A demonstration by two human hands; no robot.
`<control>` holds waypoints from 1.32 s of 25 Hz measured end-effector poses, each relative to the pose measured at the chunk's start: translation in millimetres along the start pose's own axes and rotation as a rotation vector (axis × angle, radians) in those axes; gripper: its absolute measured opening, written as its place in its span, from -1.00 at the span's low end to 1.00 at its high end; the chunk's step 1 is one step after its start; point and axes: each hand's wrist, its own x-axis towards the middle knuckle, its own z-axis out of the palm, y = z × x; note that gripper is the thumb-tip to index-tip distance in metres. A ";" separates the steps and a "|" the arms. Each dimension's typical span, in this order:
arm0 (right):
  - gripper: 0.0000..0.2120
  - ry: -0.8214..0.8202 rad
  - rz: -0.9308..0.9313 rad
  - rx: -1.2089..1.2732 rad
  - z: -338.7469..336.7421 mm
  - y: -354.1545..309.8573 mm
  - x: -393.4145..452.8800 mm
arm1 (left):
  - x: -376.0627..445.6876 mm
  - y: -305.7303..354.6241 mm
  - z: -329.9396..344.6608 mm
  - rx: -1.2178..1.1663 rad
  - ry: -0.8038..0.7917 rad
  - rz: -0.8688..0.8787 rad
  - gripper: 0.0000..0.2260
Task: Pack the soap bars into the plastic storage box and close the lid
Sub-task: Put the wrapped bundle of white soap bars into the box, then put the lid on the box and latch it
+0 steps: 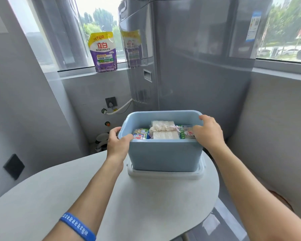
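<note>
A light blue plastic storage box point(165, 154) stands open at the far end of a white table, resting on its white lid point(165, 175), which lies flat under it. Several wrapped soap bars point(163, 130) fill the box almost to the rim. My left hand point(117, 142) grips the box's left rim, thumb over the near edge. My right hand point(209, 132) grips the right rim, fingers curled over the edge.
The rounded white table point(146, 202) ends just past the box and to the right. A tall grey appliance point(189, 54) stands behind it. A purple detergent pouch point(103, 53) sits on the window sill. Grey walls close in on both sides.
</note>
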 end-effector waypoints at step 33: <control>-0.82 -0.666 0.119 0.735 106.6 -103.3 -83.2 | -45.0 -37.6 -188.6 0.724 0.391 0.136 -0.51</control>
